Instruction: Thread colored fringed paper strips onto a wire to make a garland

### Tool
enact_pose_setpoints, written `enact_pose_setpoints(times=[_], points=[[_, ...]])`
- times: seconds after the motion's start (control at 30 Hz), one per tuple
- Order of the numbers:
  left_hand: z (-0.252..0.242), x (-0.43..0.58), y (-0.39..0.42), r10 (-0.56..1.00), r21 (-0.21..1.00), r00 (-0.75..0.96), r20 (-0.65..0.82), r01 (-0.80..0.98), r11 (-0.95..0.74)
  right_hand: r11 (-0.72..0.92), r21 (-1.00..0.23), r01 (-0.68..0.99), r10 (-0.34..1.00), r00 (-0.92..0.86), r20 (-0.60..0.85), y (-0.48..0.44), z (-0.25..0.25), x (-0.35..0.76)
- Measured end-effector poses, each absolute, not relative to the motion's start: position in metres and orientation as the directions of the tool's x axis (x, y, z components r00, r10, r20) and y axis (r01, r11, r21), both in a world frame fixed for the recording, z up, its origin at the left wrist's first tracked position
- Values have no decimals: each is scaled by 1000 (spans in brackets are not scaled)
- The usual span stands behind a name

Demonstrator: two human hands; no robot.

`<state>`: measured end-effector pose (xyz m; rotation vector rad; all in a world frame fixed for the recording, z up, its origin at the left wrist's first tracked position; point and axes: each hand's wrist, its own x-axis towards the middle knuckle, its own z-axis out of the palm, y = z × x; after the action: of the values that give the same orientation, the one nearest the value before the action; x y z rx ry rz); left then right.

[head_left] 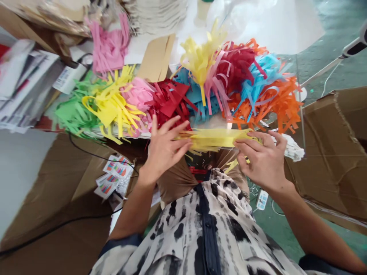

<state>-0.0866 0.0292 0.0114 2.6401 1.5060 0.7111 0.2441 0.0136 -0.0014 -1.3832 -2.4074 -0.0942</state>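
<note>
A strip of yellow fringed paper (213, 138) stretches level between my two hands, just in front of my chest. My left hand (164, 149) pinches its left end, with the other fingers spread. My right hand (262, 156) grips its right end between thumb and fingers. Loose yellow fringe hangs below the strip. Behind it lies a long heap of fringed paper bundles: green (71, 112), yellow (110, 103), pink (137, 95), red (169, 100), blue (258, 82) and orange (278, 101).
A torn cardboard box (335, 152) stands at the right. Brown cardboard (57, 214) with a black cable (86, 151) lies at the left, and small printed cards (113, 177) sit near my left wrist. Papers (23, 84) pile up at the far left. A white power strip (262, 199) lies on the green floor.
</note>
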Motion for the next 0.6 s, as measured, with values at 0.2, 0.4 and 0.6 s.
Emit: enact_pose_setpoints(times=[0.2,0.4,0.6], points=[[26,-76,30,818,290,40,574,924,-249,528,-139,838,822,-462,333,17,-1,242],[2,7,19,745,279,557,367,698,-659,517,-103,850,838,-478,262,22,4,237],[-29,7,24,769,292,539,343,717,-633,528,-82,845,835,-500,230,23,5,236]])
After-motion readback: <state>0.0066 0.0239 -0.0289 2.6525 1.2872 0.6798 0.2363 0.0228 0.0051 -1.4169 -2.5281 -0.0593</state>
